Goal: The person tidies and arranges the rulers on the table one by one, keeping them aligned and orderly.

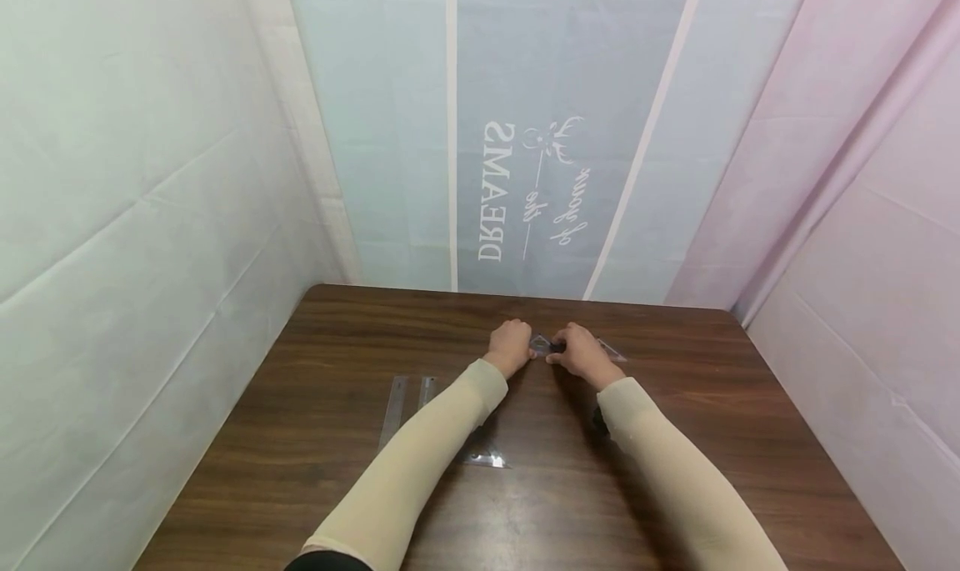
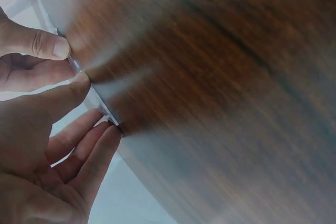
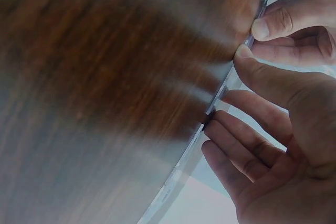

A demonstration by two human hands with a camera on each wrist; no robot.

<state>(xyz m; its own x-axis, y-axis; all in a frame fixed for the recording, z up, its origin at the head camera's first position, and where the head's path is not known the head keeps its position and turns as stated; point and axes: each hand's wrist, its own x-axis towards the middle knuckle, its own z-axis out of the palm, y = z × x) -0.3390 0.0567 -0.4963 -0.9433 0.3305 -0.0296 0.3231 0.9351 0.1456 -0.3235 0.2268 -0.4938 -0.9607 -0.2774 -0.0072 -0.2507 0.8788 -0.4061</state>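
- Plastic, clear and flat, made up the triangle [image 1: 607, 350] at the far middle of the dark, wood-grained table [image 1: 315, 438]; a small dark piece [image 1: 557, 348] sat on its left tip, too small to identify.
- Two clear straight rulers [image 1: 408, 400] lay side by side to the near left, and another clear triangle [image 1: 487, 457] lay nearer, partly under the left sleeve.
- The left hand [image 1: 511, 347] and right hand [image 1: 581, 352] met at the far triangle's left end, arms stretched forward in beige sleeves.
- Both hands' thumbs and fingertips pinched the thin edge, as the wrist views showed.
- Bare wood lay open to the right and near side; cloth walls closed in three sides.
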